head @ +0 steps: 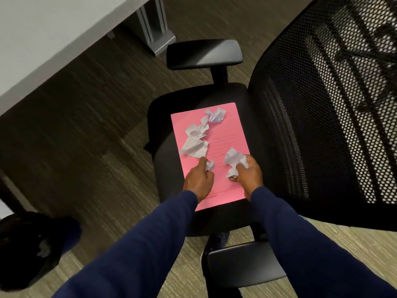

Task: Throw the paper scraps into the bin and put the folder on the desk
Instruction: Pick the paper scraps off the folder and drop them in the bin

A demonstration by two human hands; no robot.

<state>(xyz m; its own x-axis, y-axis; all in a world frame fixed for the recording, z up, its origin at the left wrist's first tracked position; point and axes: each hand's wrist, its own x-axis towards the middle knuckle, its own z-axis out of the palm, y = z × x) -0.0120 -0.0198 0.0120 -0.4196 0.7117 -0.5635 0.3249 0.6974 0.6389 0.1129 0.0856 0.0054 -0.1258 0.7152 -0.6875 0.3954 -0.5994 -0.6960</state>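
The pink folder (223, 151) lay flat on the chair seat (253, 108), under both hands. The left hand (198, 180) pinched a small scrap (210, 165); the right hand (249, 173) gripped a bigger crumpled scrap (233, 160). More scraps (198, 136) lay beyond the fingertips.

Crumpled white paper scraps (196, 136) atop flat pink folder (223, 145) (on chair seat).

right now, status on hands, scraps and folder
Left hand pinching a small scrap; right hand gripping a bigger one. Pink folder on chair seat, more scraps loose on it.
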